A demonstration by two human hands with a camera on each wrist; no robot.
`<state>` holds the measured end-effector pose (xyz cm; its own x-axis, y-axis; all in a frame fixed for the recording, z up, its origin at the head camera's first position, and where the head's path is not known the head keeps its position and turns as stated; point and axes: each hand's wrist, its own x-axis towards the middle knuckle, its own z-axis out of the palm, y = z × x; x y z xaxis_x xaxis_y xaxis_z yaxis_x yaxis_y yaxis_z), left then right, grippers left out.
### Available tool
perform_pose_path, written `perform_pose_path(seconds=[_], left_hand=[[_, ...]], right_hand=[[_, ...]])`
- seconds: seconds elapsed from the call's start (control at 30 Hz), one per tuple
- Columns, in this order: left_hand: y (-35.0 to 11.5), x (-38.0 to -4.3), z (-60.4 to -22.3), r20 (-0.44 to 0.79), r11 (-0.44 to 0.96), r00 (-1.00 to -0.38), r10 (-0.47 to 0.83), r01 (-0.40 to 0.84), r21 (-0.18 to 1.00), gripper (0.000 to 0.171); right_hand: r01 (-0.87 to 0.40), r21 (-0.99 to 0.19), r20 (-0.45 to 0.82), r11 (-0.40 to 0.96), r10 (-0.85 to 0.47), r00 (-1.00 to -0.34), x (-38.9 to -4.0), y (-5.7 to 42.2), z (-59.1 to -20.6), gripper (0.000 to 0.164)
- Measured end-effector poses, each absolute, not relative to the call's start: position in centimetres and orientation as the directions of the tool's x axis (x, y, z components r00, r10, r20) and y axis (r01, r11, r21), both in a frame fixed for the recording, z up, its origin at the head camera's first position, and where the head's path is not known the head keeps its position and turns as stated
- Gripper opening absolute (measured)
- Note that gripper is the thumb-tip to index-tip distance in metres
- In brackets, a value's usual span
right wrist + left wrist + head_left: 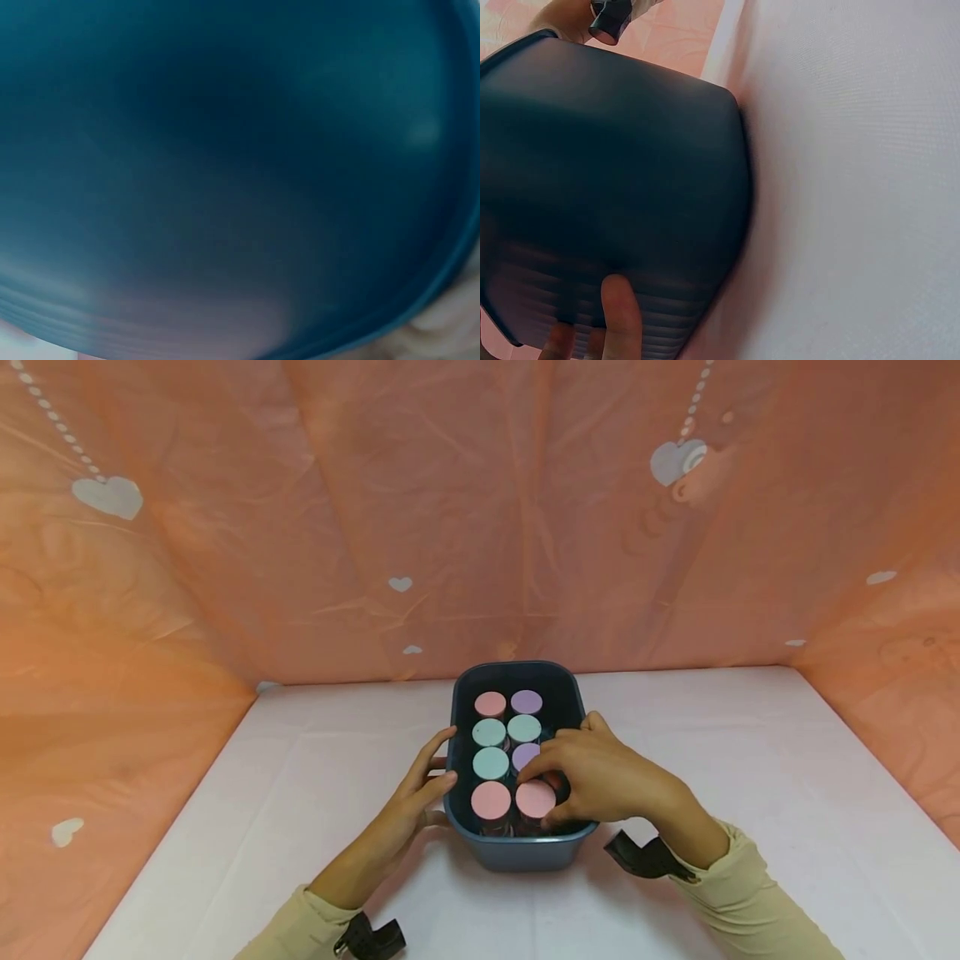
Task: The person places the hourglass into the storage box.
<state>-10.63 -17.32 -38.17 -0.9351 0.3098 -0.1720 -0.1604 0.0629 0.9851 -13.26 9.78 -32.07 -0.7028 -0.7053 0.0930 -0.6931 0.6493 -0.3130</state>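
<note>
A dark blue plastic bin (517, 853) with rounded corners stands on the table, holding two columns of small jars with coloured lids. My right hand (603, 772) reaches over the bin's right rim. Its thumb and forefinger pinch the front right jar with a pink lid (536, 798). My left hand (408, 797) rests against the bin's left side, fingers extended, with fingertips at the rim; its fingers (621, 319) lie along the ribbed wall in the left wrist view. Beside the held jar is another pink lid (491, 800). The bin's wall fills the right wrist view, hiding the fingertips.
Behind the front pair are mint lids (491, 763), purple lids (527, 702) and a pink lid (490, 703). White cloth covers the table (337, 743). An orange curtain (480, 527) with pale hearts encloses the back and sides.
</note>
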Motion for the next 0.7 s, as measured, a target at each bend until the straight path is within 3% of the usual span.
perform_pose_path(seconds=[0.47,0.7], left_hand=[[-17.3,-10.7,-38.0,-0.168,0.072,-0.926,0.337,-0.152,0.986,0.055],[-17.4,-10.6,-38.0,-0.169,0.063,-0.926,0.338,-0.157,0.986,0.056]], right_hand=[[-0.661,-0.380,0.074,0.647,-0.692,-0.719,-13.8,10.5,-31.7,0.035],[-0.616,-0.480,0.126,0.625,-0.646,-0.753,-14.3,11.9,-31.3,0.034]])
